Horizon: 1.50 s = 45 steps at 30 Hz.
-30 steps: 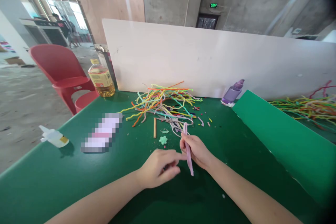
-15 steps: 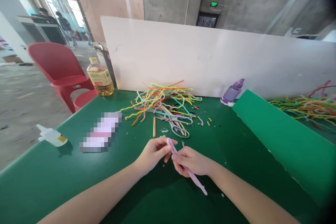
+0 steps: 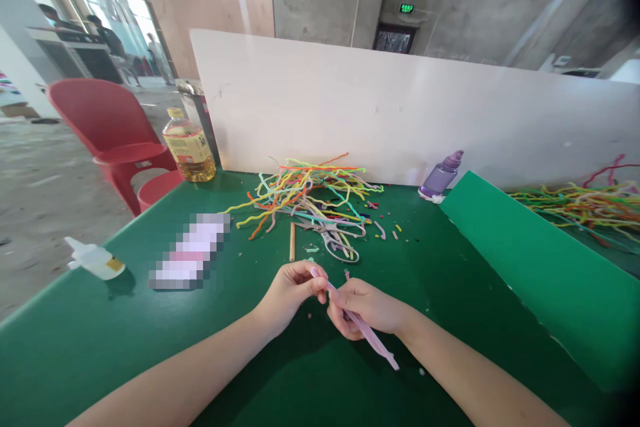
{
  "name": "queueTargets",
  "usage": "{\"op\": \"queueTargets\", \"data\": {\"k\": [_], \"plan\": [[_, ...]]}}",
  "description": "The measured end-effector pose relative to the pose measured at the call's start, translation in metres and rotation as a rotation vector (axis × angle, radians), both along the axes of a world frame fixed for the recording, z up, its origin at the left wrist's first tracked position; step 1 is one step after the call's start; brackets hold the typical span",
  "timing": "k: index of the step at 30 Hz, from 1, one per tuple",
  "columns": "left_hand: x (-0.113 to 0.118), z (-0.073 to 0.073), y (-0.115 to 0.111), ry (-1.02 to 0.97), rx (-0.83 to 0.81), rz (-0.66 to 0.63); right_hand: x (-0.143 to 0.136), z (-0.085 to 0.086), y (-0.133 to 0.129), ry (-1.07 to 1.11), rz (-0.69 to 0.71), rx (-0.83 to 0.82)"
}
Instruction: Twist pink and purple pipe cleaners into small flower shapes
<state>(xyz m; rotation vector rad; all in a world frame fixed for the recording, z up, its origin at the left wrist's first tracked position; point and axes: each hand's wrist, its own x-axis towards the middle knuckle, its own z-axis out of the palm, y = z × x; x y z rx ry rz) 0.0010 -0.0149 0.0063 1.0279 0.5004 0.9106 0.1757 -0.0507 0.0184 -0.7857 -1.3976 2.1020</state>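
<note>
A bundle of pale pink strips (image 3: 373, 337) slants down to the right above the green table. My left hand (image 3: 300, 285) pinches its upper end between thumb and fingers. Close beside it, my right hand (image 3: 360, 305) is closed round the middle of the bundle, and the lower end sticks out below. Just beyond my hands lie scissors (image 3: 340, 240) with pale handles and a short wooden stick (image 3: 293, 241). Behind them is a loose pile of colored fuzzy strips (image 3: 310, 190), with small cut scraps to its right.
A white glue bottle (image 3: 97, 260) and a blurred-out flat object (image 3: 190, 253) lie at left. An oil bottle (image 3: 190, 147) and purple bottle (image 3: 441, 175) stand farther back. A green board (image 3: 540, 267) is at right, a white partition (image 3: 375, 107) behind, a red chair (image 3: 107, 123) beyond.
The upper end of the pink bundle has dipped a little to the left in my left hand's fingers. The fingers of both hands have shifted slightly. People in the background have moved.
</note>
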Motion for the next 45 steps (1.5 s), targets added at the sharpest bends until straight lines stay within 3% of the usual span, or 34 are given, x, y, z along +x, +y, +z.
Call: {"op": "queueTargets", "data": {"k": [12,20,26,34,45], "plan": [[-0.001,0.007,0.003,0.342,0.18,0.061,0.001,-0.005,0.001,-0.188,-0.076,0.058],[-0.002,0.003,0.003,0.131,0.007,0.034,-0.006,0.0,0.004,0.196,-0.182,-0.089],[-0.001,0.004,0.0,0.131,-0.011,-0.086,-0.005,0.002,0.001,0.142,-0.111,-0.136],[-0.002,0.004,0.002,0.205,0.195,-0.032,-0.002,0.004,0.004,0.158,-0.195,-0.138],[-0.002,0.005,0.001,0.176,0.167,-0.073,-0.002,0.007,0.004,0.107,-0.195,-0.171]]}}
